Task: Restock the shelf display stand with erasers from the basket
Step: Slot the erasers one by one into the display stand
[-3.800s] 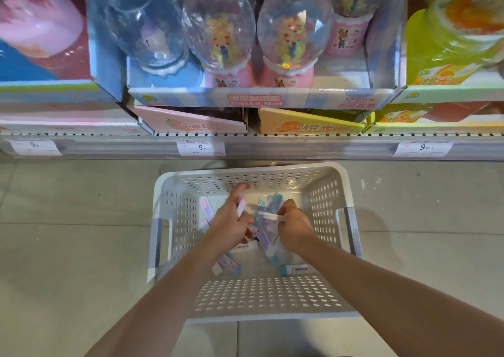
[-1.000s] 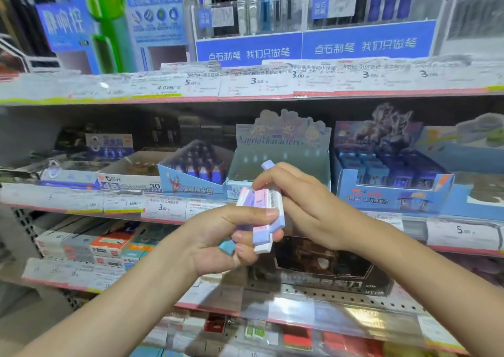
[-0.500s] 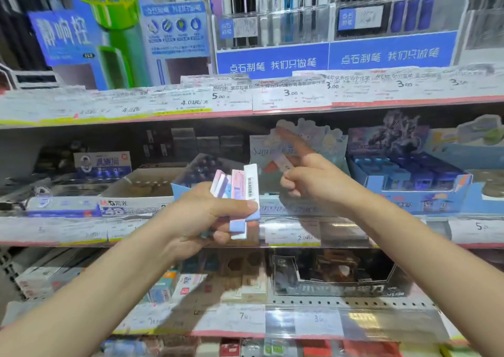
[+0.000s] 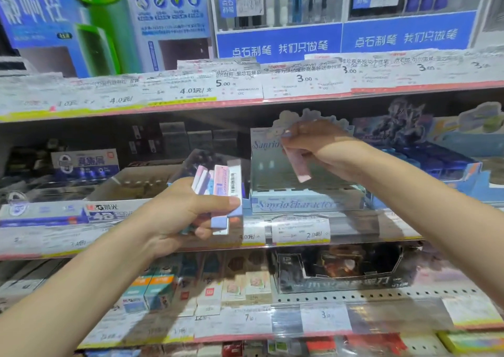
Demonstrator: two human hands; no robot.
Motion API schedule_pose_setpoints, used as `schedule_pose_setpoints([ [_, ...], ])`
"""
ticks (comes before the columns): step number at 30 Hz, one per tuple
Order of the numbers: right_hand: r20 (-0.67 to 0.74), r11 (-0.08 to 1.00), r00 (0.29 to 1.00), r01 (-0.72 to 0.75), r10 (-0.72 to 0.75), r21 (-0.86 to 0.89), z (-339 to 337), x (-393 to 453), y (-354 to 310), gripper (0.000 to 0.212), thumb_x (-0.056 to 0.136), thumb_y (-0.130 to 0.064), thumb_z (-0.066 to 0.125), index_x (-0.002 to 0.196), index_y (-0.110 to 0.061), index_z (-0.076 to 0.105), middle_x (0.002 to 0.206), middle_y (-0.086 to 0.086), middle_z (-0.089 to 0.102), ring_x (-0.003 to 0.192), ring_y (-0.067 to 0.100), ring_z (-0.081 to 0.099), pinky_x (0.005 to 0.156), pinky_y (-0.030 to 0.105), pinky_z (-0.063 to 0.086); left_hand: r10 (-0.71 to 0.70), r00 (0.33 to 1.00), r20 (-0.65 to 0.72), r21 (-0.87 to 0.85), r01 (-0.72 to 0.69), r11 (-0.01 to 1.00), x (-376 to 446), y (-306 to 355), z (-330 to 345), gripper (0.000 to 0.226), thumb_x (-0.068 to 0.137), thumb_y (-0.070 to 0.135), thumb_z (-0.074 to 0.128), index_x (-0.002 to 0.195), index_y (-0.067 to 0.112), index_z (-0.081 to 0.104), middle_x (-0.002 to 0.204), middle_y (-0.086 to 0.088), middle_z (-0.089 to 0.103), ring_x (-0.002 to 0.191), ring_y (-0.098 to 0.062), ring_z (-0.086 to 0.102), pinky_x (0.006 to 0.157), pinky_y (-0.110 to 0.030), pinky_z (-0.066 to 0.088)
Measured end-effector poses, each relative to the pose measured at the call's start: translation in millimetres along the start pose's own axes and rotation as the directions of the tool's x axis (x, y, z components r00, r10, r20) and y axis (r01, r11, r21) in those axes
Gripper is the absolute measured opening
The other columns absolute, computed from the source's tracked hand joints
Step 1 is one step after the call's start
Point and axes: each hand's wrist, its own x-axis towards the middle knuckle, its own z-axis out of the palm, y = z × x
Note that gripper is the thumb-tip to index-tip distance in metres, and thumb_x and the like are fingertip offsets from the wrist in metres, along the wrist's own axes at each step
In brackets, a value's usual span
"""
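My left hand (image 4: 180, 214) is shut on a fanned stack of several pastel erasers (image 4: 221, 184), pink, white and lilac, held in front of the middle shelf. My right hand (image 4: 324, 149) pinches one pink eraser (image 4: 298, 165) that hangs end-down over the open well of the pale blue display stand (image 4: 297, 203), in front of its back card. The stand sits on the middle shelf and its well looks almost bare. The basket is out of view.
A blue carton of small boxes (image 4: 447, 163) stands right of the stand, and a cardboard tray (image 4: 141, 184) sits to its left. Price-tag strips (image 4: 300, 231) edge each shelf. Pen racks (image 4: 278, 10) fill the shelf above, boxed goods (image 4: 338, 269) the one below.
The view has shifted closer to the shelf. My right hand has carried one pink eraser away from the stack, rightward and over the stand's well. My left hand keeps the stack steady.
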Motion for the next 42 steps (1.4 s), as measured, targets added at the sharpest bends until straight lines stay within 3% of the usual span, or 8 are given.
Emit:
schedule_pose_setpoints([
  [3, -0.085, 0.998, 0.996, 0.025, -0.021, 0.055, -4, 10, -7, 0.017, 0.082, -0.007, 0.063, 0.069, -0.017, 0.059, 0.074, 0.004, 0.062, 0.073, 0.016, 0.06, 0.079, 0.027, 0.054, 0.007, 1.0, -0.016, 0.01, -0.007, 1.0, 2, 3, 3, 0.008, 0.08, 0.0, 0.065, 0.077, 0.007, 0.061, 0.053, -0.002, 0.064, 0.037, -0.008, 0.043, 0.034, -0.017, 0.025],
  [6, -0.079, 0.991, 0.995, 0.073, -0.064, 0.114, -5, 16, -8, 0.015, 0.08, -0.001, 0.066, 0.075, -0.012, 0.058, 0.084, 0.006, 0.063, 0.076, 0.017, 0.062, 0.078, 0.027, 0.057, 0.025, 0.999, -0.047, 0.033, -0.024, 0.999, 1, 8, 8, 0.009, 0.079, 0.001, 0.066, 0.077, 0.009, 0.062, 0.052, -0.001, 0.063, 0.04, -0.009, 0.045, 0.034, -0.017, 0.027],
  [10, -0.114, 0.961, 0.972, 0.177, -0.204, -0.213, 0, 24, -4, 0.013, 0.077, -0.009, 0.069, 0.08, -0.017, 0.059, 0.077, 0.005, 0.062, 0.085, 0.027, 0.065, 0.088, 0.041, 0.054, 0.023, 0.994, -0.108, 0.062, -0.017, 0.998, 1, 11, 12, 0.01, 0.077, 0.004, 0.068, 0.079, 0.013, 0.064, 0.058, -0.002, 0.069, 0.051, -0.012, 0.056, 0.036, -0.018, 0.031],
  [13, -0.101, 0.905, 0.951, 0.24, -0.292, -0.351, 4, 26, -3, 0.011, 0.078, -0.015, 0.069, 0.085, -0.021, 0.063, 0.081, 0.0, 0.061, 0.081, 0.017, 0.06, 0.071, 0.02, 0.048, 0.027, 0.993, -0.116, 0.067, -0.019, 0.998, 0, 11, 14, 0.01, 0.077, 0.003, 0.067, 0.081, 0.012, 0.064, 0.058, -0.002, 0.069, 0.049, -0.01, 0.058, 0.036, -0.018, 0.03],
  [16, -0.078, 0.862, 0.939, 0.27, -0.334, -0.429, 7, 28, -3, 0.015, 0.08, -0.016, 0.068, 0.094, -0.014, 0.068, 0.081, -0.002, 0.06, 0.081, 0.013, 0.057, 0.064, 0.016, 0.04, 0.033, 0.992, -0.12, 0.061, -0.025, 0.998, -1, 10, 15, 0.01, 0.077, 0.002, 0.067, 0.081, 0.01, 0.064, 0.056, -0.001, 0.068, 0.044, -0.008, 0.058, 0.035, -0.017, 0.029],
  [24, -0.029, 0.817, 0.919, 0.335, -0.394, -0.468, 15, 32, 10, 0.013, 0.08, -0.01, 0.066, 0.093, -0.009, 0.068, 0.092, 0.011, 0.067, 0.087, 0.024, 0.063, 0.097, 0.044, 0.045, 0.015, 0.988, -0.155, 0.064, -0.005, 0.998, 3, 7, 14, 0.007, 0.077, 0.005, 0.068, 0.079, 0.011, 0.065, 0.056, -0.002, 0.068, 0.047, -0.011, 0.051, 0.035, -0.017, 0.03],
  [32, 0.045, 0.726, 0.905, 0.368, -0.423, -0.58, 18, 34, 3, 0.011, 0.083, -0.009, 0.062, 0.094, -0.01, 0.065, 0.085, 0.006, 0.063, 0.086, 0.021, 0.059, 0.079, 0.029, 0.048, 0.012, 0.988, -0.157, 0.046, -0.005, 0.999, 4, 7, 15, 0.007, 0.078, 0.005, 0.068, 0.079, 0.011, 0.064, 0.053, -0.001, 0.067, 0.042, -0.008, 0.05, 0.035, -0.016, 0.03],
  [42, 0.11, 0.565, 0.888, 0.375, -0.447, -0.735, 23, 20, 1, 0.029, 0.089, -0.011, 0.047, 0.105, -0.014, 0.071, 0.114, 0.005, 0.06, 0.1, 0.026, 0.057, 0.079, 0.029, 0.045, 0.043, 0.992, -0.118, 0.0, -0.043, 0.999, 1, 11, 16, 0.01, 0.08, -0.001, 0.063, 0.08, 0.01, 0.062, 0.05, 0.002, 0.064, 0.035, -0.006, 0.051, 0.032, -0.014, 0.027],
])
